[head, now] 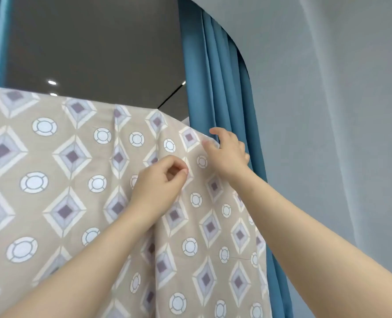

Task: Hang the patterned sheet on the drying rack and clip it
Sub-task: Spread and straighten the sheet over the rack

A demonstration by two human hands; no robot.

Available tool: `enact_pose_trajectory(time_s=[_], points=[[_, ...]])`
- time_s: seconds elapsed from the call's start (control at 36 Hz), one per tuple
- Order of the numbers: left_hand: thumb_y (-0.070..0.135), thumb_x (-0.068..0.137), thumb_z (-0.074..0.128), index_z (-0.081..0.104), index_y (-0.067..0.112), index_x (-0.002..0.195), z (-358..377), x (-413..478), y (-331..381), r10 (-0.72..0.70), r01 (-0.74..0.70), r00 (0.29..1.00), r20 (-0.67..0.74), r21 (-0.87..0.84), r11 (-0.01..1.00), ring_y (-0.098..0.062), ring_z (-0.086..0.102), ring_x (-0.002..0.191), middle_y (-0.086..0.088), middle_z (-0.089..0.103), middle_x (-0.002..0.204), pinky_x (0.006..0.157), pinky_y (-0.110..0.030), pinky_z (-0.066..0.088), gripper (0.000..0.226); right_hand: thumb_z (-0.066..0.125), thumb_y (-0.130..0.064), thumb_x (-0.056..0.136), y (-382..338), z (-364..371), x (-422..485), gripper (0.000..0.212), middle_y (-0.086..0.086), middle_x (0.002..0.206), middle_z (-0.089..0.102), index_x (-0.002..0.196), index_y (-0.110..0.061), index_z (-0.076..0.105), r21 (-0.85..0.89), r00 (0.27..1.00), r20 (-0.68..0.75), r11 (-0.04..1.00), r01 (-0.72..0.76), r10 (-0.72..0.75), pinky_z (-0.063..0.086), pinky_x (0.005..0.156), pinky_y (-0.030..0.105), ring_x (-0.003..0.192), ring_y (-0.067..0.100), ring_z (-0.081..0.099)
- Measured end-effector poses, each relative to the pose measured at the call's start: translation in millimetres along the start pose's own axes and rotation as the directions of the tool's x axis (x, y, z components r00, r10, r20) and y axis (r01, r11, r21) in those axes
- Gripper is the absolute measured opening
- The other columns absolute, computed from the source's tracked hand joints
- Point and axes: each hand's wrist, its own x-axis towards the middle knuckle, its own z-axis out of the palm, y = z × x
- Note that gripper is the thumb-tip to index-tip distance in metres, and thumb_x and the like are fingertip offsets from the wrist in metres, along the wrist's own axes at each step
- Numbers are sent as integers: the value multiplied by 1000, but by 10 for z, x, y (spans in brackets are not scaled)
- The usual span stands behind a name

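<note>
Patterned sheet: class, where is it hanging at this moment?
In the head view the patterned sheet hangs across the lower left, just left of the blue curtain; the right hand grips its upper right edge.

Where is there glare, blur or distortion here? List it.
Head view: small glare spots on the dark glossy panel upper left; wide-angle bending curves the blue curtain at right; light is soft and even on the patterned sheet; the right hand looks slightly smeared at its tips.
</note>
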Motion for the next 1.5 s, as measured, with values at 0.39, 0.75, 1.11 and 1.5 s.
enact_pose_trajectory(time_s=[0.39,0.75,1.11,1.5], points=[[17,83,44,66,13,98,-652,940,91,614,-257,789,-20,897,360,-31,55,100,-7,65,96,87,-37,25,27,32,-16,97,46,229,454,33,-3,111,62,110,-23,61,22,977,-209,999,43,-37,19,86,28,115,21,41],[39,99,20,50,21,77,-672,1237,327,155,-126,984,83,949,290,-27,54,94,-6,63,94,76,-34,27,40,35,-11,96,51,11,654,26,4,110,60,106,-13,60,133,972,-229,987,88,-56,40,92,31,99,19,51],[42,98,16,57,21,88,-439,1341,395,53,-94,995,84,964,250,-25,49,82,-1,55,83,79,-37,19,47,33,-19,97,212,-73,754,26,-4,83,40,107,-27,56,-206,916,-299,955,211,-267,29,75,31,87,32,48],[43,98,17,47,21,80,-442,1251,276,132,-86,990,55,967,239,-27,55,98,-7,65,102,79,-35,26,42,42,-19,97,431,-21,748,31,-1,66,49,69,-12,52,414,992,59,902,-125,110,36,51,21,57,12,43]])
